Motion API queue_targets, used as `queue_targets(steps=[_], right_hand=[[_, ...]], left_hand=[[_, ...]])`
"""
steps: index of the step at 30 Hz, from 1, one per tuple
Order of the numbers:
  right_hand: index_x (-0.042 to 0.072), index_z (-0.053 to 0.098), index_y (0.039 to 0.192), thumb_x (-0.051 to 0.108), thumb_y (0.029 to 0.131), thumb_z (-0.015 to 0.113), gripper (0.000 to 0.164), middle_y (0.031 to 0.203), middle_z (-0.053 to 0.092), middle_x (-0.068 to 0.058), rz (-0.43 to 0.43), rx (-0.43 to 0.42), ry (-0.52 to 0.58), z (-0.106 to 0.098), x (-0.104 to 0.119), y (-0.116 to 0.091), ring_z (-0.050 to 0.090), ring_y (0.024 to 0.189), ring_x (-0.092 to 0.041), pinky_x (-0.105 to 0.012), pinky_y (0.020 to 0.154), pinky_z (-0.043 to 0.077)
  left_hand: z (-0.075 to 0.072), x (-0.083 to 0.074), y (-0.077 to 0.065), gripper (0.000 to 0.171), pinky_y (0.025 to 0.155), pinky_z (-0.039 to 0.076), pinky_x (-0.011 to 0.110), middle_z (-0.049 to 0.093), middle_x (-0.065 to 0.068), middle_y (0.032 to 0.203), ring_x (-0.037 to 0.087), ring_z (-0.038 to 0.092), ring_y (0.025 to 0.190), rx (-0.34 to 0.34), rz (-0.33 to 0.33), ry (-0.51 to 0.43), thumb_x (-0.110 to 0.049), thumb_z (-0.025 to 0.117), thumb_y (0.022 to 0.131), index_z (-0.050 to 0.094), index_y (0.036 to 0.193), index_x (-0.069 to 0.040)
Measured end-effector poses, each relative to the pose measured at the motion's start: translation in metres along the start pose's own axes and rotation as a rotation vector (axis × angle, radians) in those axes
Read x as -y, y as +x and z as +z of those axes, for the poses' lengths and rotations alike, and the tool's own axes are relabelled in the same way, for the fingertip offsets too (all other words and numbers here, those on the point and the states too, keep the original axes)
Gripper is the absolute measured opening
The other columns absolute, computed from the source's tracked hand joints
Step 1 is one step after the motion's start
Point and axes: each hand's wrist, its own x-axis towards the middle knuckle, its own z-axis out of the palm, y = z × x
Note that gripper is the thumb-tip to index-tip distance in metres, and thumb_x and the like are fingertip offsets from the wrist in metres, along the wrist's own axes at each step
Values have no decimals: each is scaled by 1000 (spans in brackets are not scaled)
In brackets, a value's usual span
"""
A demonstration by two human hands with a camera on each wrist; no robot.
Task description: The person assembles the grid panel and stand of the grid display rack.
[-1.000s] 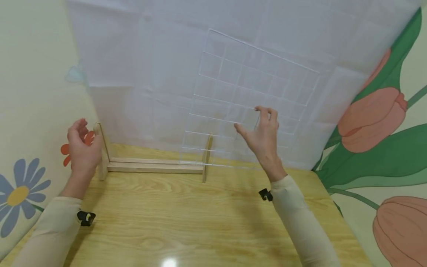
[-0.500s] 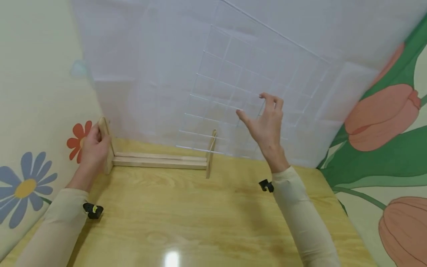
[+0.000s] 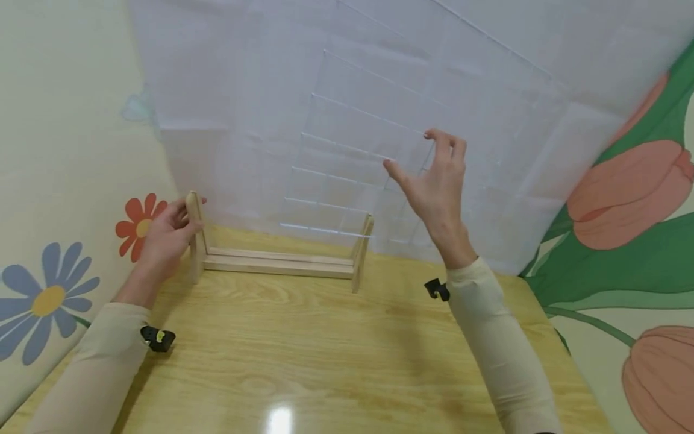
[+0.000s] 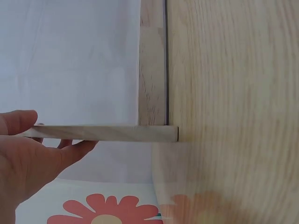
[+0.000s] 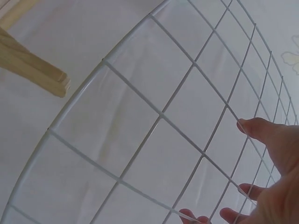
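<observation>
L fingers (image 4: pixel 78 150) newly pinching wooden stand's (image 3: pixel 279 266) post (image 3: pixel 197 250), nr tbl. (image 3: pixel 303 349) rear edge; R fingers (image 5: pixel 259 128), wide-set, gripping wire grid (image 5: pixel 161 115): both pcs. held.

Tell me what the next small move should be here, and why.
Probably shift the right hand leftward, bringing the wire grid more squarely over the wooden stand. The right hand holds the grid up off the table, and in the head view its lower edge runs past the stand's right upright. The left hand already grips the left upright.
</observation>
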Motion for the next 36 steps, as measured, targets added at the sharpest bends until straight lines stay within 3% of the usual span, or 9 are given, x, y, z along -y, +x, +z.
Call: queue_targets(steps=[4,8,13,19,31,36], right_hand=[[8,54,136,53,80,84,78,133,43,-14,-9,6,2,-3,7,5,50,114,-33,-38,96,45],[9,54,135,54,80,84,77,131,42,-14,-10,18,5,-4,12,8,49,111,-31,-35,92,45],[11,53,132,55,80,83,76,128,42,-14,1,24,10,-6,13,11,47,106,-26,-34,88,44],[11,53,132,56,79,84,76,127,42,-14,12,22,46,-5,16,13,45,103,-21,-31,87,43],[9,52,129,57,79,83,76,124,41,-13,19,11,77,5,15,12,46,103,-26,-31,84,42],[9,52,129,57,78,83,77,122,41,-13,27,21,54,8,10,8,44,98,-24,-33,82,43]], left_hand=[[5,-2,-4,56,100,48,29,33,2,163,30,36,143,56,26,12,-19,58,106,40,158,-27],[15,-4,-9,62,87,49,14,35,2,163,30,35,144,138,56,-20,-19,61,105,35,160,-26],[36,-7,-12,68,89,48,15,40,7,159,30,33,144,230,105,-135,-12,63,103,30,162,-17],[60,-7,-11,68,90,50,19,46,11,154,33,37,141,282,152,-194,-6,67,100,34,159,-12],[88,-7,-7,69,92,52,24,49,13,151,37,37,141,354,171,-191,-9,71,98,35,157,-4],[90,-7,-8,66,91,53,27,51,10,150,34,39,140,346,144,-182,-10,71,98,39,155,-10]])
